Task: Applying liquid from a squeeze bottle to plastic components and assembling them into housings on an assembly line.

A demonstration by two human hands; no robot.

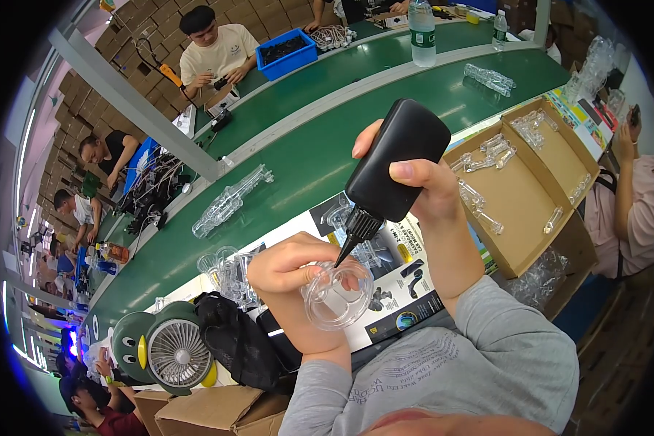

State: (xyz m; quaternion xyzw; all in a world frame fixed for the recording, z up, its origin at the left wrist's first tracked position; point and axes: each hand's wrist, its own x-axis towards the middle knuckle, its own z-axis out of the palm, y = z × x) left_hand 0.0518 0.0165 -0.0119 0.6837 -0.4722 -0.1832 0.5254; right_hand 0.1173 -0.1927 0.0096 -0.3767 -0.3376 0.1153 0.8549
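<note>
Tipped nozzle-down, a black squeeze bottle (396, 163) is gripped by my right hand (437, 190), its thumb and fingers wrapped round the body. The bottle's thin black nozzle (352, 240) reaches the rim of a clear round plastic part (339, 309). My left hand (289, 267) is closed on that part, with fingertips at its upper edge. Whether the tip touches the plastic or sits just above it, I cannot tell. Any liquid there is too small to make out. Behind my left wrist lie several clear plastic pieces (221, 267) on printed sheets.
An open cardboard tray (519, 192) with clear plastic pieces stands at right. Beyond runs a green conveyor belt (298, 182) carrying a clear part (232, 200) and a water bottle (422, 36). A penguin-shaped fan (163, 349) and black mesh pouch (236, 338) sit at left. Other people work around.
</note>
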